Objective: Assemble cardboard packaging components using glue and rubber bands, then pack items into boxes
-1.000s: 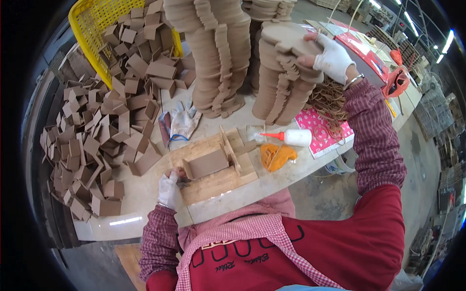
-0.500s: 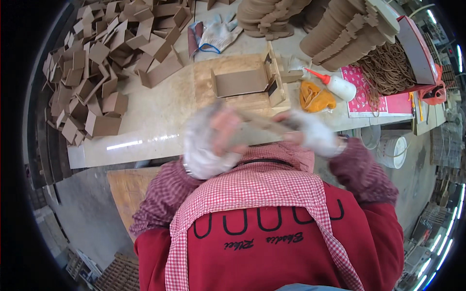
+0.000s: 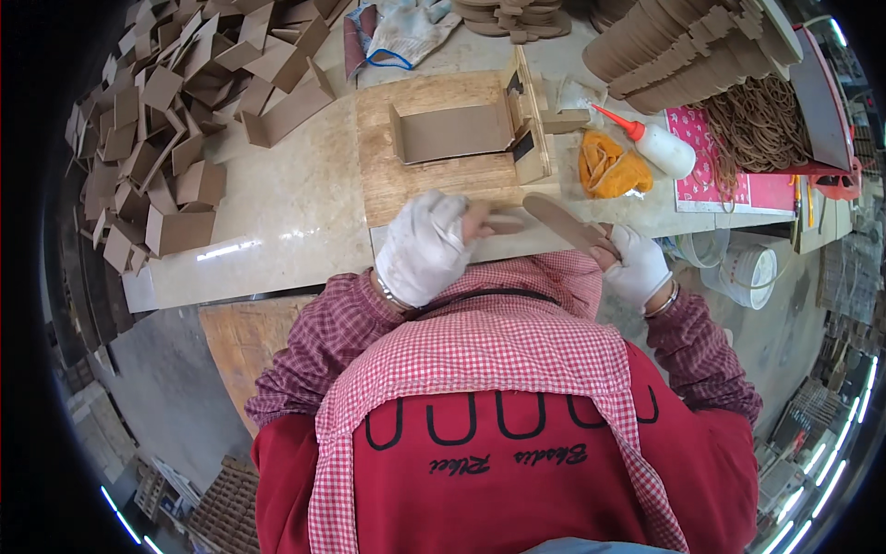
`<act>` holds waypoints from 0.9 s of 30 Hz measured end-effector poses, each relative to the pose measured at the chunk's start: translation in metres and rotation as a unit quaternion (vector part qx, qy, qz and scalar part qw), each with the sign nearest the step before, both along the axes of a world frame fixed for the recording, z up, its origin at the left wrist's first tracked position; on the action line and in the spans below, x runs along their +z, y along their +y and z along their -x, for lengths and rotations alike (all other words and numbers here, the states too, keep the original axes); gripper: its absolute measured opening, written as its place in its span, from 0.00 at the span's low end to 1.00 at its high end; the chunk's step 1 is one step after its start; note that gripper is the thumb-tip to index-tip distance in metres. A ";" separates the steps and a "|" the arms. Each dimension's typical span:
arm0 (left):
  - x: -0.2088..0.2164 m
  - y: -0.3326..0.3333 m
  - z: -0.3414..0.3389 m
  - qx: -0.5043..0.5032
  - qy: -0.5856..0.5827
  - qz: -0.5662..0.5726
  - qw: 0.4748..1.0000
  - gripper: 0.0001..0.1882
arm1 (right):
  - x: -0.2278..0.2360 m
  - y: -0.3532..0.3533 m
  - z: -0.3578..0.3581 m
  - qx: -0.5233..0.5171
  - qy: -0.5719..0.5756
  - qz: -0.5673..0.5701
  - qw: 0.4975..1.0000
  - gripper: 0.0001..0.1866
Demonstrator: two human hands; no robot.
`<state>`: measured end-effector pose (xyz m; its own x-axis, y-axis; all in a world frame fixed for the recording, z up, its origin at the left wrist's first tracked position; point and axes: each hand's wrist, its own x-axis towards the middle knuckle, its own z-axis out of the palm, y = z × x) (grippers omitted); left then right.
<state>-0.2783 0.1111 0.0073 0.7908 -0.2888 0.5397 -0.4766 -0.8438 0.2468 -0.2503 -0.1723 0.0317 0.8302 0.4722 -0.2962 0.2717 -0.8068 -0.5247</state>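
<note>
My right hand (image 3: 637,265), in a white fingerless glove, is closed on a flat brown board piece (image 3: 558,222) with a rounded end, which slants up to the left. Facing it, my left hand (image 3: 426,245), gloved the same way, has its fingers curled; a small brownish tip juts from them, too blurred to name. Beyond the hands, a wooden jig (image 3: 530,129) with an upright side stands on a plywood base (image 3: 383,189). A brown folded board tray (image 3: 452,132) lies against it with its ends raised.
Many folded brown boards (image 3: 157,138) are heaped at the left. To the right lie an orange cloth (image 3: 614,164), a white glue bottle (image 3: 666,150) with a red nozzle, and a box of brown cord loops (image 3: 759,125). Stacked brown pieces (image 3: 674,55) and gloves (image 3: 411,32) sit farther back.
My hands have drawn apart; the board piece both were at is now in my right hand, its rounded face showing. The view has shifted slightly, while the jig and tray stay put.
</note>
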 end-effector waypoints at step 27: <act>0.002 -0.005 -0.064 0.078 -0.021 0.034 0.996 0.04 | 0.112 0.087 -0.105 -0.098 -0.229 -0.178 0.952 0.18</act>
<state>-0.2139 0.1062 0.0089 0.7991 -0.1248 0.5880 -0.3515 -0.8906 0.2886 -0.1456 -0.0852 0.1436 0.9162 0.2983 0.2676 0.4005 -0.6579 -0.6378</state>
